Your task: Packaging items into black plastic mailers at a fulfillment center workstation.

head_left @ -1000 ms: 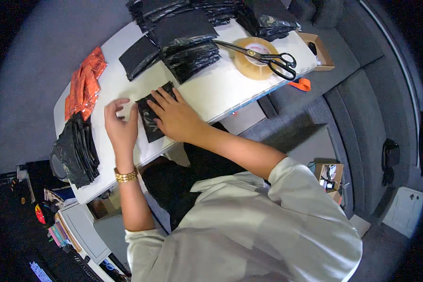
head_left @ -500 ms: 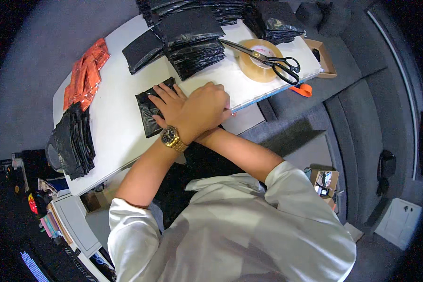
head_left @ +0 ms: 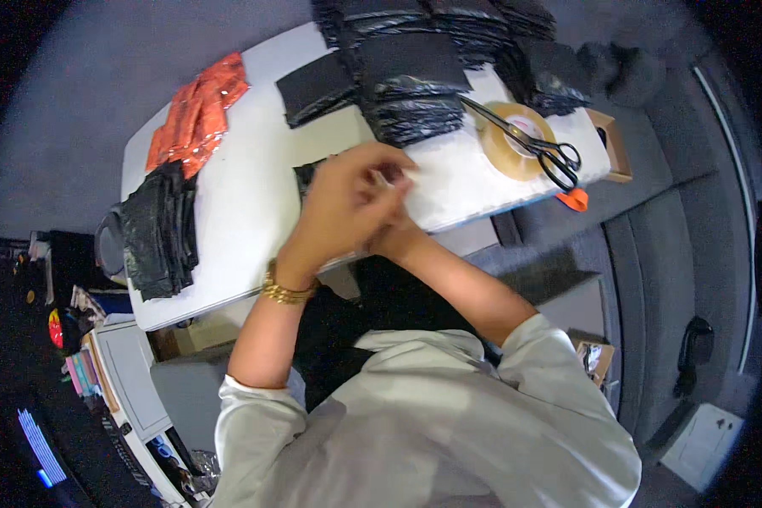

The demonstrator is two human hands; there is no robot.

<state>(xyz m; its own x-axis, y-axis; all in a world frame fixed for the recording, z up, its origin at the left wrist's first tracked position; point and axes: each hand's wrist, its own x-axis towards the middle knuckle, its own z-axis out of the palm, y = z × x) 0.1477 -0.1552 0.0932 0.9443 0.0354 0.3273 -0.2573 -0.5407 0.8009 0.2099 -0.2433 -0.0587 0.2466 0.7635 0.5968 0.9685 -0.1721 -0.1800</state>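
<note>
- A gold-coloured watch [head_left: 288,288] circles the person's left wrist, just short of the near edge of the white counter [head_left: 237,224].
- The left hand [head_left: 347,203] is raised over that edge, fingers curled in and thumb near the fingertips; a pale glint shows there, but blur hides whether it has hold of anything.
- The right hand [head_left: 388,239] is mostly covered by the left, so its opening and any hold cannot be told.
- Just beyond the hands, a flat black packet [head_left: 306,176] lies on the counter, partly hidden by the left hand.
- To the left, dark packets [head_left: 161,230] overlap in a row, touching orange packets [head_left: 196,114] farther up.
- To the right, black-handled scissors [head_left: 517,133] rest across a roll of tape [head_left: 501,157].
- Farther back, a stack of black packets [head_left: 415,97] stands beside a lower pile [head_left: 317,89].
</note>
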